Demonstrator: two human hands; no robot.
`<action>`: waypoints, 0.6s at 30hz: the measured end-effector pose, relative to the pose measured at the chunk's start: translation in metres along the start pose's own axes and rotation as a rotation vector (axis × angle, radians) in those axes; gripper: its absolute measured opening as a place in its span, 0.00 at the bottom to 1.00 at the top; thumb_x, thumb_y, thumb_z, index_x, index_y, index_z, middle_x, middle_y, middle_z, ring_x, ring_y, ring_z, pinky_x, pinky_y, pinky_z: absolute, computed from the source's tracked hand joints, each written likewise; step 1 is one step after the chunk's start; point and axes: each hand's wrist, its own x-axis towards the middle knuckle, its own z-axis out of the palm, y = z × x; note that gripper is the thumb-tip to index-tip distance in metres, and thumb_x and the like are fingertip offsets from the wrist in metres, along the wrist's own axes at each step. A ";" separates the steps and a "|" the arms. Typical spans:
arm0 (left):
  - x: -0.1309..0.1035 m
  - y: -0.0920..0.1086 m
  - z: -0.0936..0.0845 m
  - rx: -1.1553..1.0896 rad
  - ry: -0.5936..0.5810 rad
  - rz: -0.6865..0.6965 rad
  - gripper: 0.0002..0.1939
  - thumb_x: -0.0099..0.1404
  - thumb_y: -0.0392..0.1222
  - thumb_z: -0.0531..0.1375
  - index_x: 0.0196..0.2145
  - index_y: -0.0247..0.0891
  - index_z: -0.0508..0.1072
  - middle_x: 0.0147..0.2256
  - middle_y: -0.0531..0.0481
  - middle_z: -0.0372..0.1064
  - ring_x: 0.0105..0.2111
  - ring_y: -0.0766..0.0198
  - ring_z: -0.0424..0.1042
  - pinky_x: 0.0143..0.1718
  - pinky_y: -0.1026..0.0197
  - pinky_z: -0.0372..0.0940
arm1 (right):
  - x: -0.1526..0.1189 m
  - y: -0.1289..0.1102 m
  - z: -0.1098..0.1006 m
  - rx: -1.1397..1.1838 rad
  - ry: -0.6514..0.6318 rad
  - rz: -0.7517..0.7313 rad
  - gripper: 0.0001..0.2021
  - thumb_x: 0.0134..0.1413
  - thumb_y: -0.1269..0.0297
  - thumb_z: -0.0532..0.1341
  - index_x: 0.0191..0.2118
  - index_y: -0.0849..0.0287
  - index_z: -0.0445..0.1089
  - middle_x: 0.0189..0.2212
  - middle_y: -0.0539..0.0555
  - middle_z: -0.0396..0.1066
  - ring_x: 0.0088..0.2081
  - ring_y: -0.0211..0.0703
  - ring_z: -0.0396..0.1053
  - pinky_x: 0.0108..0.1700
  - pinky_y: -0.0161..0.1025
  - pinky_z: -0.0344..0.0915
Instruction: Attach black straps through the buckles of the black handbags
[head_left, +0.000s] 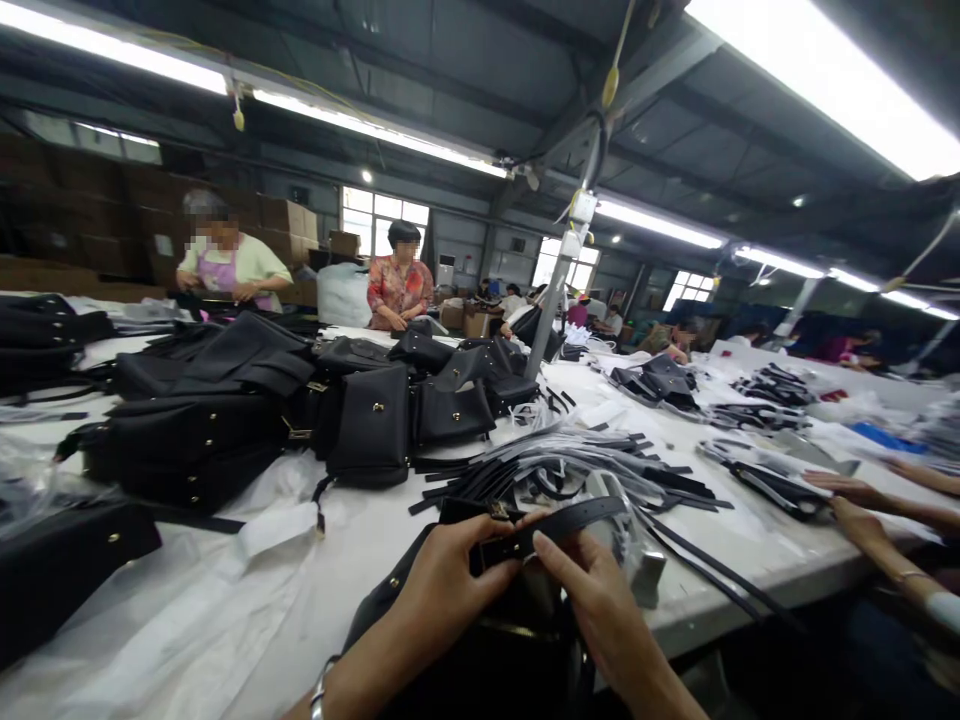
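Note:
A black handbag [517, 650] with a gold zipper sits right in front of me, partly under my hands. Its black strap [574, 518], which has punched holes, curves up between my two hands. My left hand [457, 575] pinches the strap's end by a gold buckle [499, 511]. With thumb and fingers, my right hand [581, 575] grips the same strap a little further along. Some fingertips are hidden behind the strap. A silver bracelet [321, 690] is on my left wrist.
Black bags [371, 420] pile up on the white table [360, 540] at left and centre. Beyond my hands lies a heap of black straps [540, 455], with a metal post [555, 300] behind. Clear plastic [202, 600] covers the left front. A co-worker's hands [862, 510] are at right.

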 end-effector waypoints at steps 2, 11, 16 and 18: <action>-0.001 0.000 0.000 -0.006 -0.002 0.005 0.15 0.61 0.39 0.65 0.46 0.45 0.79 0.44 0.53 0.80 0.44 0.57 0.78 0.46 0.61 0.68 | 0.001 0.001 -0.002 -0.050 -0.021 0.014 0.16 0.50 0.53 0.70 0.41 0.58 0.79 0.39 0.57 0.79 0.44 0.53 0.74 0.45 0.43 0.71; -0.004 0.002 -0.015 -0.183 -0.049 -0.101 0.16 0.65 0.44 0.63 0.50 0.39 0.74 0.42 0.48 0.76 0.39 0.59 0.75 0.40 0.61 0.69 | 0.004 0.007 -0.011 0.172 0.086 0.104 0.14 0.47 0.57 0.73 0.39 0.58 0.81 0.37 0.57 0.80 0.40 0.50 0.77 0.41 0.41 0.75; -0.003 0.004 -0.015 -0.390 -0.154 -0.152 0.14 0.66 0.45 0.62 0.46 0.34 0.74 0.38 0.47 0.76 0.35 0.62 0.73 0.33 0.65 0.67 | 0.003 0.005 -0.010 0.192 0.104 0.099 0.13 0.45 0.59 0.74 0.38 0.58 0.82 0.38 0.56 0.81 0.40 0.49 0.77 0.39 0.38 0.76; -0.002 0.004 -0.013 -0.424 -0.154 -0.165 0.15 0.66 0.45 0.62 0.47 0.34 0.74 0.40 0.46 0.76 0.37 0.61 0.74 0.33 0.65 0.66 | 0.002 0.004 -0.009 0.209 0.112 0.107 0.14 0.44 0.60 0.74 0.38 0.58 0.82 0.37 0.55 0.81 0.39 0.49 0.78 0.38 0.38 0.76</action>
